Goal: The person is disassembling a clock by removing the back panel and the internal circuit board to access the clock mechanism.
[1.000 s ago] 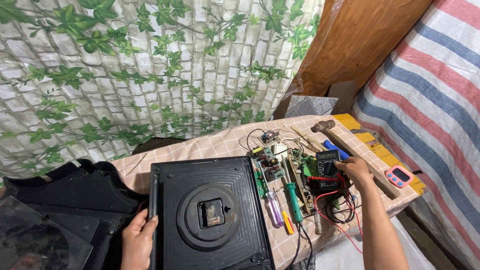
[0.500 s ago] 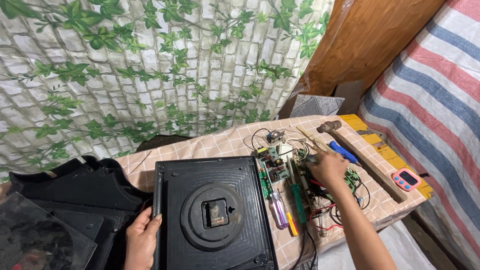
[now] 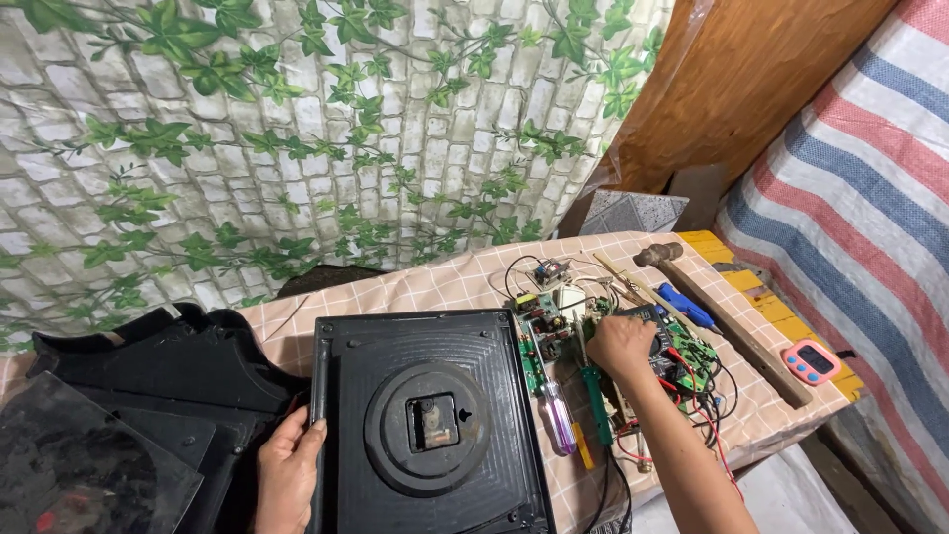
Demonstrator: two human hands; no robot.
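Since the earlier frames, the right hand [image 3: 621, 346] has been drawn leftward off the tangle of red and black wires onto the cluster of green circuit boards [image 3: 554, 331], fingers curled down; whether anything is pinched cannot be told. The square black ribbed plastic clock back [image 3: 430, 420], face down on the checked tablecloth [image 3: 435, 287], is steadied at its left edge by the closed left hand [image 3: 289, 475]. Its small movement sits exposed in the round recess, seemingly unopened. A green-handled screwdriver [image 3: 596, 405] and a translucent purple-handled one [image 3: 557, 420] lie untouched alongside.
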